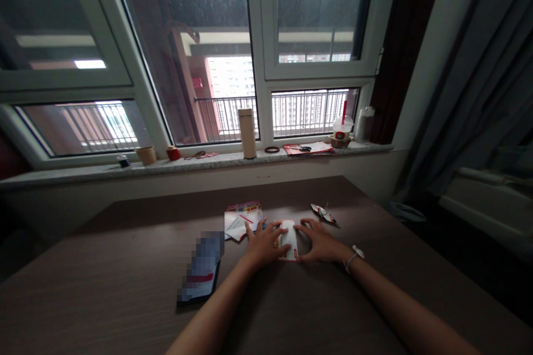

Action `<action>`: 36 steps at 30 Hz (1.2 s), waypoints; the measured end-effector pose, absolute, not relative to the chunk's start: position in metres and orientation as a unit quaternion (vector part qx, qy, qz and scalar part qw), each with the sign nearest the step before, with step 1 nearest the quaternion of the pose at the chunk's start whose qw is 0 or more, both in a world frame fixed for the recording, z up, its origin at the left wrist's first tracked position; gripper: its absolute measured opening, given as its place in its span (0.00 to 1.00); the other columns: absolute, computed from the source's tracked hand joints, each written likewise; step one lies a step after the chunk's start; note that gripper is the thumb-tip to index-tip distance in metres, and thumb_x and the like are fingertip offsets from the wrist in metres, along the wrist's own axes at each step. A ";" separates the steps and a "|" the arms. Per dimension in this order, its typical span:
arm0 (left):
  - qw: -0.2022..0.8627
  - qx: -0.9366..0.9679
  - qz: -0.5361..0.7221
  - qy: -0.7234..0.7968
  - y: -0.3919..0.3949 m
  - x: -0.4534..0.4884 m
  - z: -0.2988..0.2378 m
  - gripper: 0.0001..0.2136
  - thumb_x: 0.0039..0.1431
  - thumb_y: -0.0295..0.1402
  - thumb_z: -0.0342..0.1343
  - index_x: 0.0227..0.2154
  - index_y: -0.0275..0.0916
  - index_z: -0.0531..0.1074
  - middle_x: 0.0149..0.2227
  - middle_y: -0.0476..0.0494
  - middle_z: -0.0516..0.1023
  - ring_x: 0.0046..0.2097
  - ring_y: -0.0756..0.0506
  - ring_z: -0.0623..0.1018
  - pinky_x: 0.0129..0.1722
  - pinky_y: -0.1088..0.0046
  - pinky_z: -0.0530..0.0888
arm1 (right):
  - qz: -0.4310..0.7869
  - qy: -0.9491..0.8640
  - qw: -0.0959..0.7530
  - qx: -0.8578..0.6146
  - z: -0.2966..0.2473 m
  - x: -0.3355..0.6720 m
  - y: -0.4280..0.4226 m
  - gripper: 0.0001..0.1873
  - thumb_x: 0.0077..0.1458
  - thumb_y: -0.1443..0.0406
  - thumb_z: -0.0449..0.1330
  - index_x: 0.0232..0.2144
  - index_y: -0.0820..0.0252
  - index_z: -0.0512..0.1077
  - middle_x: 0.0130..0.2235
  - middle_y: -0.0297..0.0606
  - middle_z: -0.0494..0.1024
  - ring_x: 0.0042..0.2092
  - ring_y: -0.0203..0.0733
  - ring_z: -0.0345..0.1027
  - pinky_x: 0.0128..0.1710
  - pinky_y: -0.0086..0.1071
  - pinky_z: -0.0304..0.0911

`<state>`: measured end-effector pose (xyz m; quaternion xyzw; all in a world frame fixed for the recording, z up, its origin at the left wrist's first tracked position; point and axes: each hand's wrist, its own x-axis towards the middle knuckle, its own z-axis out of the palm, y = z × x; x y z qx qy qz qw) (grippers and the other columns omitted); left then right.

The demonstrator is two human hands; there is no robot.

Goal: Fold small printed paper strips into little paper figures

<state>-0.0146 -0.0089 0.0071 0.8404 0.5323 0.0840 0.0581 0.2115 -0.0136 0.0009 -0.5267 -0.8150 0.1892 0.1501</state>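
A small white paper with red print (288,240) lies flat on the brown table between my hands. My left hand (265,243) rests over its left side, fingers spread, with thumb and fingertips on the sheet. At the right edge of the paper, my right hand (318,241) curves with thumb and index finger wide apart, both near or touching that edge. Printed leaflets (241,219) lie just beyond my left hand, partly covered by its fingers. Past my right hand sits a folded paper figure (325,214), its pointed ends spread.
A phone (202,269) lies left of my left forearm, its screen blurred. Along the windowsill (216,162) stand a beige thermos (247,133), a paper cup (145,155), a drink cup with a red straw (342,126), and dark-handled scissors (306,148) on papers.
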 end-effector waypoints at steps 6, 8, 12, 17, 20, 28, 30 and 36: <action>0.059 0.841 0.089 0.530 -0.008 -0.015 0.005 0.24 0.56 0.56 0.49 0.55 0.61 0.64 0.65 0.54 0.59 0.66 0.30 0.50 0.55 0.26 0.35 | 0.184 -0.815 0.170 -0.522 -0.005 0.214 -0.011 0.51 0.34 0.43 0.68 0.60 0.50 0.61 0.62 0.45 0.55 0.63 0.57 0.48 0.63 0.45 0.44; 0.057 0.840 0.092 0.532 -0.008 -0.015 0.005 0.24 0.56 0.56 0.48 0.55 0.61 0.64 0.65 0.54 0.59 0.66 0.30 0.50 0.56 0.26 0.35 | 0.184 -0.811 0.189 -0.522 -0.006 0.214 -0.011 0.47 0.37 0.44 0.67 0.59 0.49 0.63 0.61 0.44 0.57 0.63 0.56 0.50 0.63 0.46 0.45; 0.056 0.835 0.093 0.540 -0.009 -0.015 0.005 0.24 0.57 0.56 0.48 0.55 0.60 0.64 0.65 0.54 0.59 0.66 0.30 0.50 0.56 0.26 0.34 | 0.191 -0.802 0.239 -0.514 -0.005 0.214 -0.009 0.30 0.49 0.49 0.62 0.53 0.49 0.69 0.57 0.41 0.64 0.60 0.51 0.54 0.62 0.45 0.47; 0.060 0.830 0.091 0.548 -0.008 -0.015 0.005 0.24 0.57 0.56 0.48 0.55 0.61 0.64 0.65 0.54 0.59 0.66 0.29 0.50 0.55 0.26 0.33 | 0.197 -0.792 0.284 -0.503 -0.007 0.215 -0.007 0.15 0.53 0.56 0.60 0.43 0.48 0.76 0.51 0.38 0.69 0.57 0.48 0.58 0.60 0.44 0.49; 0.067 0.828 0.096 0.549 -0.008 -0.015 0.005 0.24 0.56 0.56 0.48 0.55 0.61 0.64 0.65 0.54 0.60 0.66 0.29 0.50 0.55 0.26 0.33 | 0.194 -0.794 0.285 -0.501 -0.009 0.216 -0.006 0.10 0.54 0.57 0.60 0.38 0.47 0.79 0.51 0.37 0.70 0.57 0.47 0.58 0.60 0.44 0.49; 0.066 0.826 0.086 0.554 -0.009 -0.014 0.007 0.24 0.56 0.57 0.48 0.56 0.61 0.64 0.65 0.53 0.59 0.66 0.29 0.50 0.56 0.27 0.35 | 0.183 -0.788 0.287 -0.513 -0.010 0.214 -0.003 0.11 0.56 0.55 0.58 0.36 0.47 0.80 0.51 0.37 0.71 0.56 0.47 0.60 0.59 0.43 0.52; 0.067 0.827 0.088 0.552 -0.009 -0.014 0.007 0.24 0.56 0.57 0.48 0.55 0.61 0.64 0.65 0.53 0.59 0.66 0.29 0.50 0.56 0.27 0.35 | 0.172 -0.785 0.287 -0.522 -0.009 0.213 -0.004 0.11 0.56 0.56 0.58 0.37 0.46 0.79 0.51 0.38 0.70 0.56 0.47 0.60 0.59 0.42 0.53; 0.078 0.823 0.086 0.556 -0.008 -0.014 0.008 0.24 0.56 0.56 0.49 0.55 0.61 0.65 0.65 0.54 0.59 0.66 0.29 0.50 0.56 0.27 0.35 | 0.144 -0.777 0.270 -0.550 -0.005 0.208 -0.005 0.14 0.54 0.58 0.58 0.42 0.45 0.78 0.52 0.38 0.68 0.57 0.47 0.59 0.59 0.41 0.52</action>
